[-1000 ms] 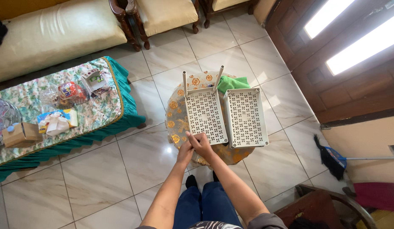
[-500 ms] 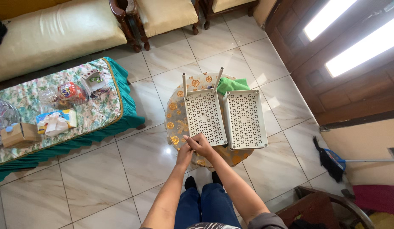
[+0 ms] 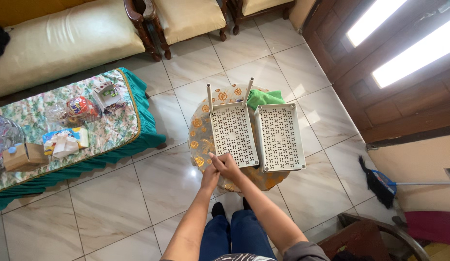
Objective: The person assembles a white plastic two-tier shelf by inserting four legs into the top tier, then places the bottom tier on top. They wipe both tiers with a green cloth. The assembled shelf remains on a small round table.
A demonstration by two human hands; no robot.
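I see my two hands meeting just below the middle of the frame, at the near corner of a white perforated tray point(image 3: 233, 135). The right hand point(image 3: 228, 166) is curled, its fingers pinching something small at that corner; what it is I cannot make out. The left hand point(image 3: 210, 177) sits touching it from below, fingers closed in against it, and whether it grips anything is hidden.

That tray has two white posts point(image 3: 209, 98) standing up from its far corners. A second white tray point(image 3: 279, 137) lies just beside it to the right, edges touching. Both rest on a small round bench point(image 3: 198, 140) covered with a gold-flowered cloth, and a green cloth point(image 3: 263, 98) peeks out behind them.

My worry: both trays overhang the bench's edge, so a hard push at this corner could tip or slide one onto the tiled floor point(image 3: 113, 203). The upright posts could also pop loose if the tray twists.

At the left of the frame stands a low bench under a flowered cover point(image 3: 41, 111), cluttered with packets.
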